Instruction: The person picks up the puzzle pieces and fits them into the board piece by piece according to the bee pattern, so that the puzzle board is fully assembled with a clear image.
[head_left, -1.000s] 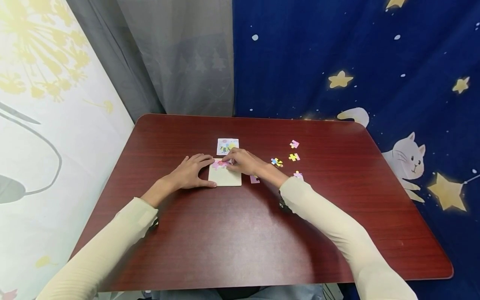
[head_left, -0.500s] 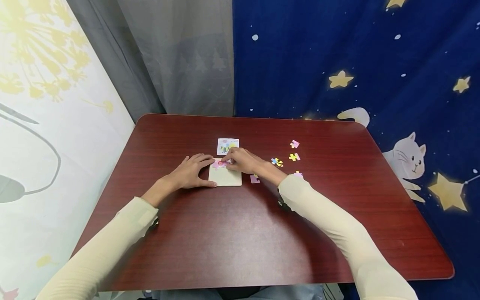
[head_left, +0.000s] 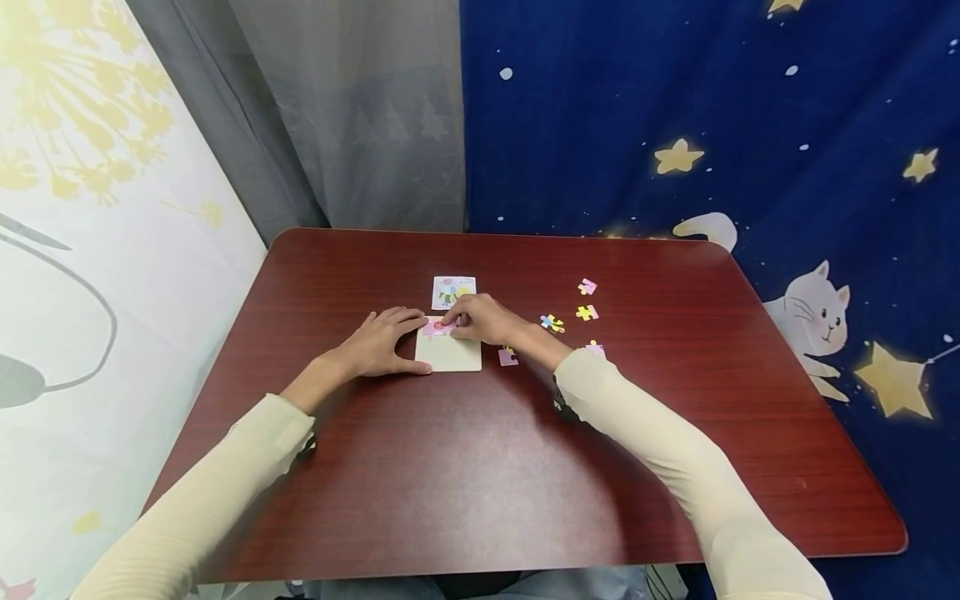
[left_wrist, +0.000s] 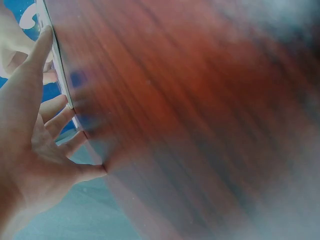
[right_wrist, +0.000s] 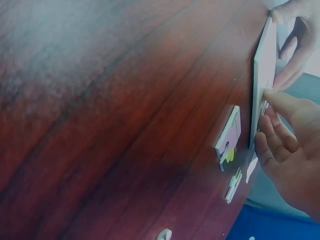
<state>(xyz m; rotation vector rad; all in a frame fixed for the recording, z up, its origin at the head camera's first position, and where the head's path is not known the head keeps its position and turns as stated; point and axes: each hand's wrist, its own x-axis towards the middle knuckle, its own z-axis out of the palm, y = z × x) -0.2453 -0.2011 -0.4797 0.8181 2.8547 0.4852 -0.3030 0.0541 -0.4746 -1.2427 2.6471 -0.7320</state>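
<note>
A pale square puzzle board (head_left: 453,357) lies on the table, with pink puzzle pieces (head_left: 435,327) along its far edge. My left hand (head_left: 381,343) steadies the board's left side, its fingers extended and thumb near the front corner. Over the far right part of the board, my right hand (head_left: 483,320) pinches a puzzle piece down against it; the fingers hide most of that piece. In the right wrist view, the right thumb and fingers (right_wrist: 280,102) meet at the board's face. Just beyond the board lies a picture card (head_left: 453,292) with a bee-like figure.
Loose puzzle pieces lie right of the board: a pink one (head_left: 508,357) close by, a blue-yellow one (head_left: 552,323), a yellow one (head_left: 587,312), a pink one (head_left: 587,287) and another partly behind the right sleeve (head_left: 595,348). Curtains (head_left: 570,150) hang behind the table (head_left: 420,475).
Both hands stay almost in place over the board. The right hand shifts very slightly, still at the far right part; the loose pieces lie as before.
</note>
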